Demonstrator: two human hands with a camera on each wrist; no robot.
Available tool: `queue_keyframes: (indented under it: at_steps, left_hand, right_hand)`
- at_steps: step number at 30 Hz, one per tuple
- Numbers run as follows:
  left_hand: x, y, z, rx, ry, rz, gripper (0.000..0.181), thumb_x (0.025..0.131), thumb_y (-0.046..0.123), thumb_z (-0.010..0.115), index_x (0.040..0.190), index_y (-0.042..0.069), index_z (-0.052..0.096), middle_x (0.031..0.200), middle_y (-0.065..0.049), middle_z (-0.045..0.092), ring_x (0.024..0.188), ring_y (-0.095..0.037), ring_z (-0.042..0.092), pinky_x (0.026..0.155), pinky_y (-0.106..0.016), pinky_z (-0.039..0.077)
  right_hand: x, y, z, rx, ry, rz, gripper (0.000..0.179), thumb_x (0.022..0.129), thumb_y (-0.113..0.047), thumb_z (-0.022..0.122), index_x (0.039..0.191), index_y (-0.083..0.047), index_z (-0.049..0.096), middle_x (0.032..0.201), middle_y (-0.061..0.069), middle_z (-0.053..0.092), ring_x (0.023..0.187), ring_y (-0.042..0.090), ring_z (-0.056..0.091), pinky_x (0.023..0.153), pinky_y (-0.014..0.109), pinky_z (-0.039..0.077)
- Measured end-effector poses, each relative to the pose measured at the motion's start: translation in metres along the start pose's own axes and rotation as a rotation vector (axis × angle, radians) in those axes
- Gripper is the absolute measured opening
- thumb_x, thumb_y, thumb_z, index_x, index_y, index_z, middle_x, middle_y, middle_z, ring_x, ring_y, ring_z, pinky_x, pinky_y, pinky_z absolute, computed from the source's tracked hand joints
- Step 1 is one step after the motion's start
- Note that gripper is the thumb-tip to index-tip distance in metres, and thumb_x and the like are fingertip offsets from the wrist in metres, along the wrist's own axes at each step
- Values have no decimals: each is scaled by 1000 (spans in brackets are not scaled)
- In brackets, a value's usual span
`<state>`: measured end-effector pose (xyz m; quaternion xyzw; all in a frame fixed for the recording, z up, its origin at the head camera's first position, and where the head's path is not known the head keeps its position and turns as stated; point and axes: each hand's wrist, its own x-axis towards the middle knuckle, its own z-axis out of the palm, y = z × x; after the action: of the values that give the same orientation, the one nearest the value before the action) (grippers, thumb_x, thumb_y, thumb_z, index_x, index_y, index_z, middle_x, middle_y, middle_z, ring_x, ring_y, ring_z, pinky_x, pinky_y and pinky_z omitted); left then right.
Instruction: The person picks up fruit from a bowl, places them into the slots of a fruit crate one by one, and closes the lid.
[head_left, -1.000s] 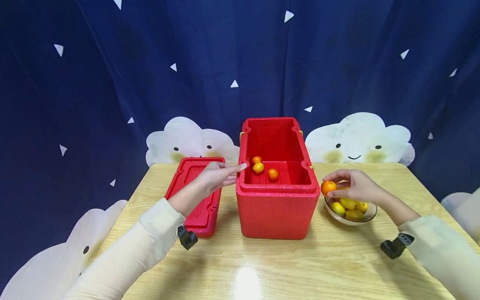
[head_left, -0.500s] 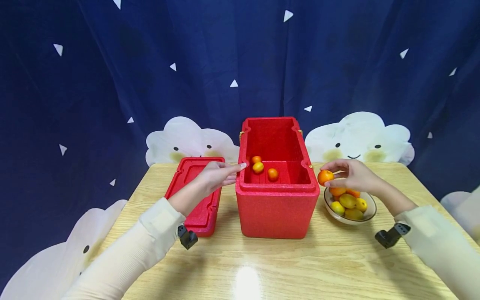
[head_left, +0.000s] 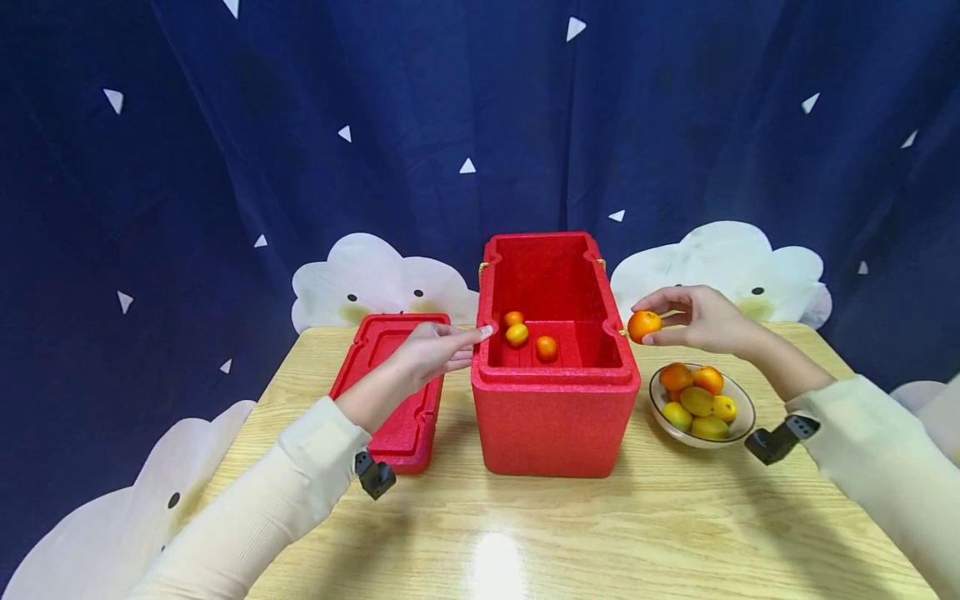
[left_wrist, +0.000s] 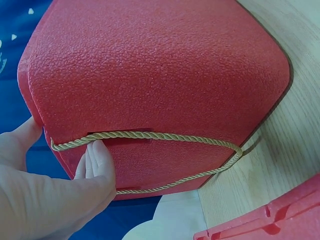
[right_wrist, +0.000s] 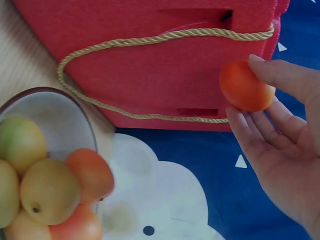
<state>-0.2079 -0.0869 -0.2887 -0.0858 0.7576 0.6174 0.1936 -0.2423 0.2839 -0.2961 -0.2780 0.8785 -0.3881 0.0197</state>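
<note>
- Dark blue fabric curtain point(head_left: 517, 117) with scattered white triangles point(head_left: 468, 166), hanging in folds.
- Puffy white cloud shapes point(head_left: 720, 258) with black dot eyes point(head_left: 758, 291) below.
- Pale wood-grained table point(head_left: 615, 533), bright white glare point(head_left: 497, 568) shining on its surface.

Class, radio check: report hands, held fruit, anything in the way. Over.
Left hand grips red box by rim. Right hand pinches orange fruit, outside box's right side. Box uncovered, lid lying left; nothing seen blocking its opening.
</note>
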Motion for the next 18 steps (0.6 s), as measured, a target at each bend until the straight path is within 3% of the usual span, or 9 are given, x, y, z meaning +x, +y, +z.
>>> queue_keyframes:
  at_steps: [7,18]
  left_hand:
    - [-2,1,0,-2,-5,7,59,87,36,69,129,0,47,129,-15,61,117,-25,65,102,-33,50]
    - [0,-1,-1,12,7,-2,58,87,38,69,127,1,50,128,-13,63,115,-24,66,95,-29,53]
  right_hand:
    - [7,-13,-8,-33,-27,19,42,81,-9,76,119,0,60,111,20,67,89,0,65,78,11,55]
    - [19,-28,-14,-36,-6,43,39,80,-4,75,116,-1,61,108,16,68,84,9,69,73,15,57]
